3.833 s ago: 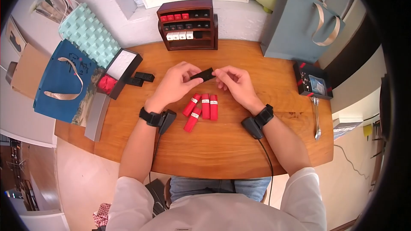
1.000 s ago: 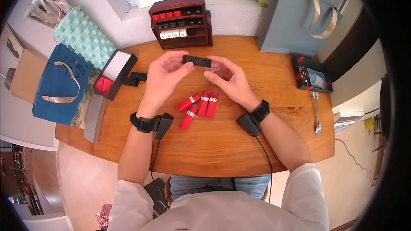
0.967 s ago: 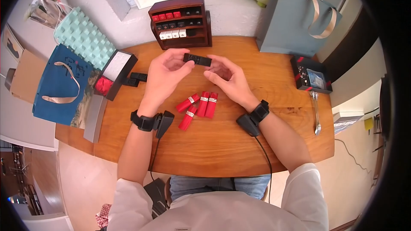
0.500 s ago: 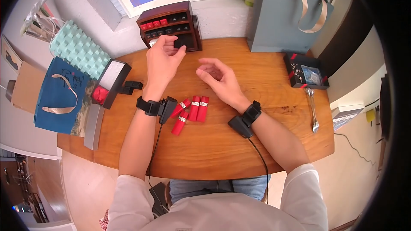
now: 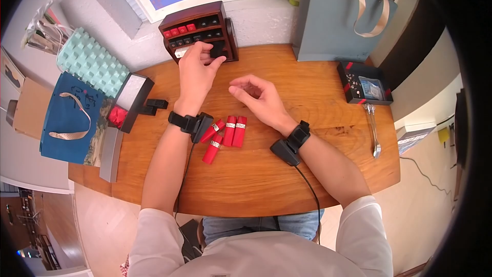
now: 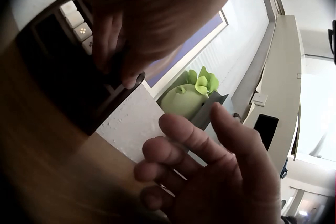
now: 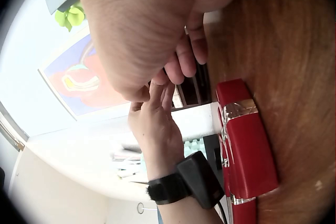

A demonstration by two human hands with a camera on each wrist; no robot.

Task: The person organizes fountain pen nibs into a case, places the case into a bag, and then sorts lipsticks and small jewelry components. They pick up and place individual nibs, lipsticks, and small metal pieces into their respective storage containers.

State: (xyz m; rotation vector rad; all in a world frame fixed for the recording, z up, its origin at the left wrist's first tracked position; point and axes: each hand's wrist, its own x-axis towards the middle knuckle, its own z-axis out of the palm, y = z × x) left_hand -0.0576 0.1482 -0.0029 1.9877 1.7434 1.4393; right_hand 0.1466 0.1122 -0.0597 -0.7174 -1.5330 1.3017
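Observation:
My left hand (image 5: 195, 74) reaches to the lower part of a dark wooden lipstick rack (image 5: 192, 14). Between its thumb and fingers a black lipstick (image 6: 114, 74) is pinched, mostly hidden in shadow at the rack. White lipsticks (image 6: 82, 31) stand in the row beside those fingers; red lipsticks (image 5: 179, 30) and black ones fill part of the rows above. My right hand (image 5: 259, 101) hovers over the table with relaxed, slightly bent fingers and holds nothing. Several red lipsticks (image 5: 239, 134) with silver bands lie on the wood between both forearms.
Left of the rack are a mint studded bag (image 5: 95, 61), a blue paper bag (image 5: 66, 107), an opened box and black blocks (image 5: 156, 104). On the right stand a grey paper bag (image 5: 328, 25), a black tray (image 5: 348, 92) and spoons (image 5: 374, 131). A framed picture leans behind.
Both hands held the black lipstick a second ago. My left hand has since carried it forward to the rack, while my right hand let go and drew back slightly.

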